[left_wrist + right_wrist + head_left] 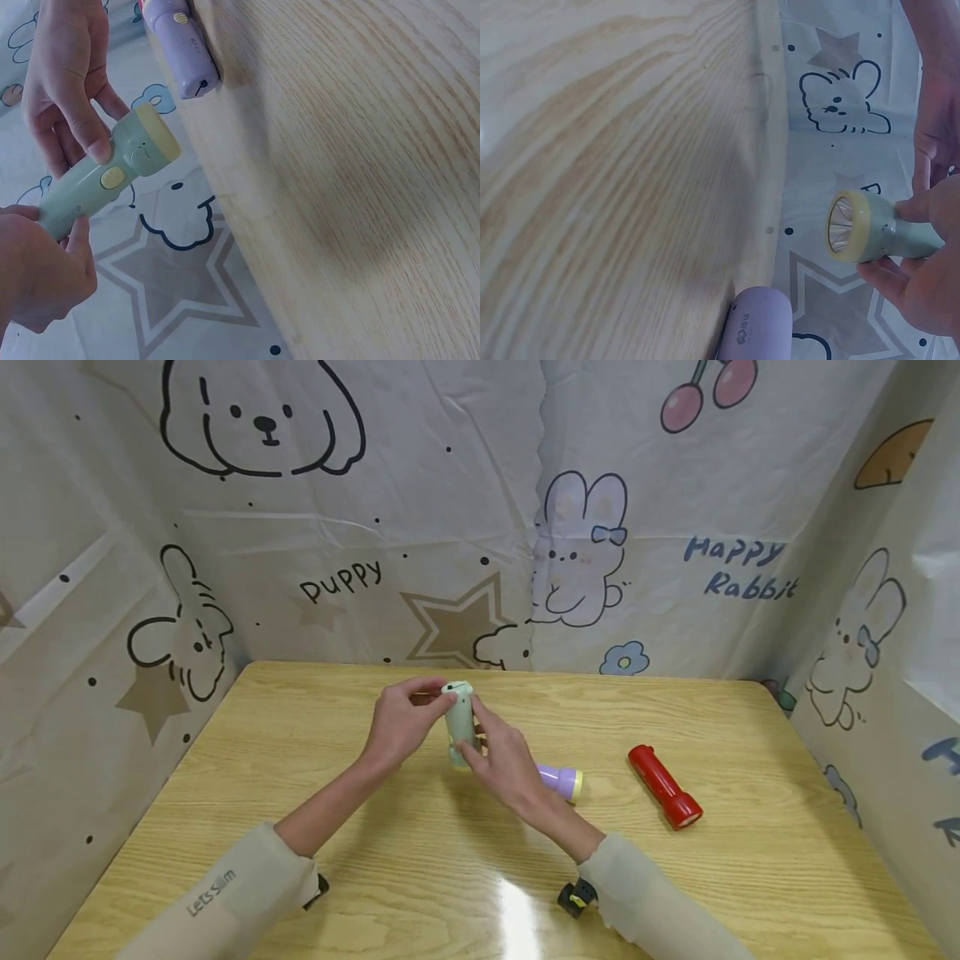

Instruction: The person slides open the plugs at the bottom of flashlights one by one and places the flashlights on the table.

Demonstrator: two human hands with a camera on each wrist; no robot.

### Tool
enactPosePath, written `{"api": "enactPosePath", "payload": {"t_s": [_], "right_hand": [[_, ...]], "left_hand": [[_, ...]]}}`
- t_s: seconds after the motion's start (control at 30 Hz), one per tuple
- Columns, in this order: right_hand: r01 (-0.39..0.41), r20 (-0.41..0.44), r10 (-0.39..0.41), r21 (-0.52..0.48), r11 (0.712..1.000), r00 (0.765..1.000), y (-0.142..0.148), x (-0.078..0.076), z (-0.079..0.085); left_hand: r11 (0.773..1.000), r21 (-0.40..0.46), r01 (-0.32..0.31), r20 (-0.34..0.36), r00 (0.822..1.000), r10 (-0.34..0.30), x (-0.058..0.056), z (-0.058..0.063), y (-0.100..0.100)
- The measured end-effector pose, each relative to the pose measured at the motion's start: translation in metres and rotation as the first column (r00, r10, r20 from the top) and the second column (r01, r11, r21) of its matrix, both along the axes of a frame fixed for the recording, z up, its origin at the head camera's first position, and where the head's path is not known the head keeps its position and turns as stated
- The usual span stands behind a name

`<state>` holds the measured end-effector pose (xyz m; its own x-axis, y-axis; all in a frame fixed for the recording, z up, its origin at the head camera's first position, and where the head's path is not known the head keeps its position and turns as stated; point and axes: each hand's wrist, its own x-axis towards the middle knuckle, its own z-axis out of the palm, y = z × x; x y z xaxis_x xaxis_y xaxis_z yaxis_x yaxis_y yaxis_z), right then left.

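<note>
A pale green flashlight (461,720) with a yellow rim is held upright above the table, tail end up and lens end down. My left hand (401,718) pinches its tail end between thumb and fingers. Lower down, near the head, my right hand (510,764) grips the body. In the left wrist view, a yellow button (113,178) shows on the flashlight's side. The right wrist view shows its reflector (841,225) inside the yellow rim. Partly hidden behind my right hand, a purple flashlight (558,779) lies on the table.
To the right, a red flashlight (664,785) lies at a slant on the wooden table (337,893). Printed cloth (450,527) with cartoon animals hangs behind the table and along both sides.
</note>
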<state>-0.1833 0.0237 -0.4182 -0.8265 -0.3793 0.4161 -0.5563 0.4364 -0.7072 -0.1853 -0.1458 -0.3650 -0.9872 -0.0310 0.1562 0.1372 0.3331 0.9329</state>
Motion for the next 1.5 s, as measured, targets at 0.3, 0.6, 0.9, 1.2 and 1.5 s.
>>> {"api": "enactPosePath", "payload": {"t_s": [0.3,0.6,0.9,1.2,1.5], "right_hand": [[0.027,-0.088,-0.028,-0.013,1.000,0.996,0.001,0.001,-0.006],[0.031,-0.131,-0.033,-0.017,0.999,0.991,0.003,0.002,-0.008],[0.023,-0.149,-0.028,-0.037,0.999,0.988,0.005,0.001,-0.009],[0.028,-0.174,-0.035,-0.041,0.999,0.984,0.007,0.003,-0.008],[0.046,-0.197,-0.054,-0.043,0.998,0.979,0.007,0.005,-0.005]], "left_hand": [[1.000,-0.009,0.024,-0.037,0.999,-0.024,-0.001,0.004,0.002],[0.999,-0.027,0.033,-0.043,0.998,-0.034,-0.002,0.005,0.004],[0.999,-0.014,0.038,-0.046,0.998,-0.039,-0.001,0.006,0.004],[0.996,0.043,0.079,-0.010,0.997,-0.078,0.000,0.007,0.001],[0.983,0.109,0.147,0.013,0.989,-0.149,0.000,0.012,-0.004]]}}
